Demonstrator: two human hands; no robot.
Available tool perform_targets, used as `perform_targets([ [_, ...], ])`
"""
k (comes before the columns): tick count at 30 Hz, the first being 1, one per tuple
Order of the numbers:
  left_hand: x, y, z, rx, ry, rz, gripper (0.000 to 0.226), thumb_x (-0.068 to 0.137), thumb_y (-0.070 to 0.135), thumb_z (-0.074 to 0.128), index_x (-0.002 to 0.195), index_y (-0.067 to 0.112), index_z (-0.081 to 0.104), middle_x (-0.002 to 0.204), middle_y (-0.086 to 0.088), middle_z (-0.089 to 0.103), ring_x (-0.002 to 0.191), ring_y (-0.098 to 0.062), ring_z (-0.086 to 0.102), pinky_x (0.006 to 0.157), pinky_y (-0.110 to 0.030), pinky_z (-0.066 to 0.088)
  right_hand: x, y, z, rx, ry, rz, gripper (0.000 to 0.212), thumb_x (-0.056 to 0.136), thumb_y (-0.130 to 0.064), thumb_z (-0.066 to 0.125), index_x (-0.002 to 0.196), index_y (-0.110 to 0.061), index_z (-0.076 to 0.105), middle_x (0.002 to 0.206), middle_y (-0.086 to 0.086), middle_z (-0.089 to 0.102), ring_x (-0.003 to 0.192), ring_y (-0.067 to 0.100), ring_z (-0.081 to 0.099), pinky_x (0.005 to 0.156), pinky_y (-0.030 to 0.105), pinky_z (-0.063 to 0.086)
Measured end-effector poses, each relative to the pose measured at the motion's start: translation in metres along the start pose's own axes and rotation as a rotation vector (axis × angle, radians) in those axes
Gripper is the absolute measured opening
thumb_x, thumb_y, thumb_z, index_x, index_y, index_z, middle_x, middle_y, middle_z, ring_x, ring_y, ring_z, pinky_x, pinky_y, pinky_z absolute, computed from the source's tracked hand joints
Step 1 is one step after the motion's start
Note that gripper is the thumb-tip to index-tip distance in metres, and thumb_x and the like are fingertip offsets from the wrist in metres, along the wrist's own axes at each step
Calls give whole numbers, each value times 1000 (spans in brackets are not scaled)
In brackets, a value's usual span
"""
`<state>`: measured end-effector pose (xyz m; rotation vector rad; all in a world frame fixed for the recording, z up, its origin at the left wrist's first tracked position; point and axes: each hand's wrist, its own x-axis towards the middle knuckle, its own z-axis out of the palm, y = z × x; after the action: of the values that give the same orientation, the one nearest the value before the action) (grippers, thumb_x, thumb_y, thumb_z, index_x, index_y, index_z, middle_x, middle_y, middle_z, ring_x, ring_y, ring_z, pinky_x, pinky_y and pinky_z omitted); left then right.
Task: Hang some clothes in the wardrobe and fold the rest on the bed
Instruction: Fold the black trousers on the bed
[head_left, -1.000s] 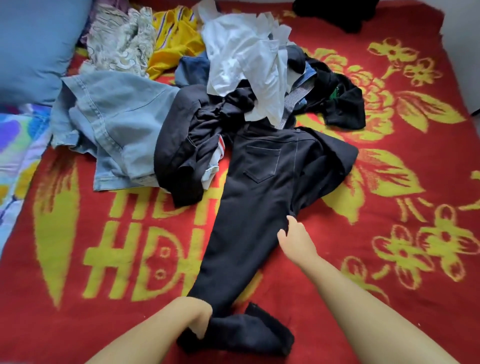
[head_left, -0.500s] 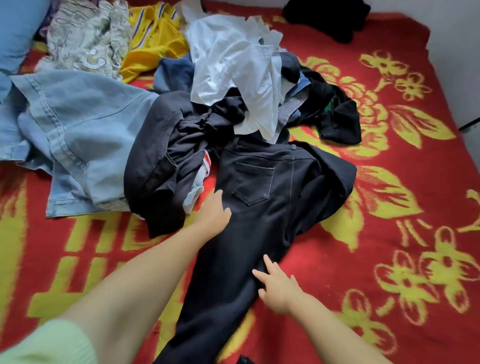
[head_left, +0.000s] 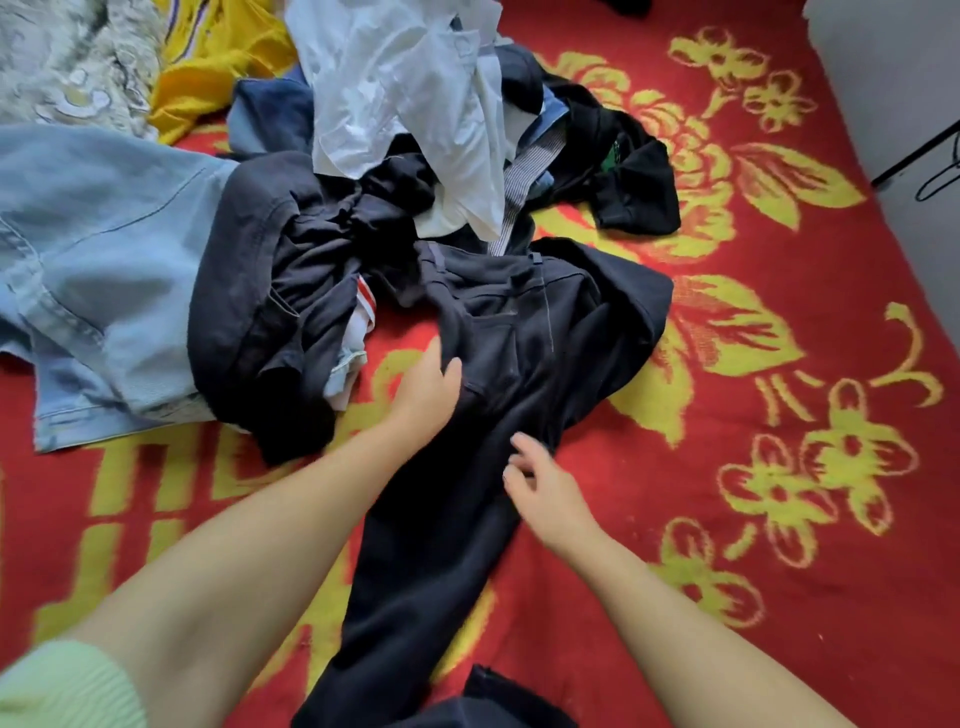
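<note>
left hand (head_left: 434, 387) gripped the trousers (head_left: 467, 493) near the pile (head_left: 291, 291), which risked snagging; right hand (head_left: 540, 480) hovered loosely curled, empty.

The trousers (head_left: 498, 415) lie lengthwise on the bed (head_left: 779, 597), waist far, legs toward the viewer. The left hand (head_left: 428, 384) rests on their left edge by the pocket; the right hand (head_left: 545, 488) sits nearer, on the right edge. Left of the trousers lie the jeans (head_left: 104, 270). Behind the waist, a shirt (head_left: 405, 98) tops the pile
</note>
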<state>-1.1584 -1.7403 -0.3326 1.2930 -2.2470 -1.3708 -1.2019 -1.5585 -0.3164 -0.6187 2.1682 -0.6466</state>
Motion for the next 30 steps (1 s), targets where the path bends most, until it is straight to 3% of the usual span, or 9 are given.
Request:
perform_targets([
  [3, -50, 4, -10, 82, -62, 202, 50, 92, 10, 55, 141, 16, 46, 108, -18, 69, 97, -36, 63, 75, -28, 40, -7, -47, -13, 396, 308, -81, 75, 88, -42, 60, 149, -24, 23, 139, -1, 46, 115, 8, 53, 95, 24, 42],
  [7, -123, 11, -15, 12, -185, 217, 41, 88, 11, 60, 128, 11, 53, 104, -12, 71, 96, -32, 66, 76, -34, 47, -10, -101, -16, 143, 132, -17, 82, 84, -46, 62, 150, -21, 22, 140, 6, 47, 130, 23, 44, 93, 33, 41],
  [9, -154, 14, -16, -91, -167, 140, 49, 90, 14, 59, 137, 18, 46, 112, -1, 69, 104, -19, 65, 85, -34, 49, -16, -113, -21, -19, 87, 21, 15, 88, -22, 53, 98, -13, 61, 96, 8, 63, 100, 30, 58, 70, 29, 37],
  [11, -177, 9, -24, -113, -56, 47, 65, 89, 22, 62, 147, 29, 33, 119, 12, 64, 108, -5, 60, 86, -24, 47, -28, -121, -25, -17, 89, -34, 28, 88, -9, 46, 61, -15, 44, 67, 3, 51, 74, 26, 51, 60, 28, 32],
  [14, -194, -5, -45, -93, 111, -5, 65, 85, 28, 67, 143, 31, 36, 124, 21, 49, 111, 5, 46, 88, -19, 38, -53, -148, -29, 205, 0, -152, 26, 92, -12, 49, 66, -8, 47, 62, 1, 46, 64, 19, 44, 59, 27, 35],
  [18, -194, -7, -95, -131, 290, -46, 15, 84, 15, 69, 96, 20, 62, 91, 2, 65, 90, -19, 62, 73, -26, 41, -99, -199, -46, 643, -225, -370, 11, 93, -14, 57, 84, -10, 63, 80, 7, 60, 80, 21, 58, 77, 41, 48],
  [23, -186, 40, -165, -187, 682, 135, 34, 68, 10, 68, 97, 25, 62, 81, 16, 62, 72, 7, 54, 67, -7, 39, -134, -192, -108, 1085, -196, -533, 14, 87, -15, 63, 91, -18, 76, 98, 8, 72, 95, 26, 68, 86, 45, 55],
  [27, -215, 57, -127, 239, 385, 379, 56, 62, 21, 73, 115, 24, 56, 88, 4, 67, 79, -11, 62, 70, -21, 43, -132, -100, -144, 1137, 72, -230, 27, 93, -1, 54, 117, -6, 64, 103, 9, 68, 91, 22, 66, 72, 30, 54],
  [30, -256, 39, -49, 585, -136, 375, 53, 77, 26, 68, 127, 22, 51, 102, -2, 70, 93, -26, 67, 72, -34, 50, -139, 5, -146, 891, 89, 37, 31, 92, -1, 54, 123, -2, 59, 96, 5, 71, 81, 18, 68, 66, 28, 56],
])
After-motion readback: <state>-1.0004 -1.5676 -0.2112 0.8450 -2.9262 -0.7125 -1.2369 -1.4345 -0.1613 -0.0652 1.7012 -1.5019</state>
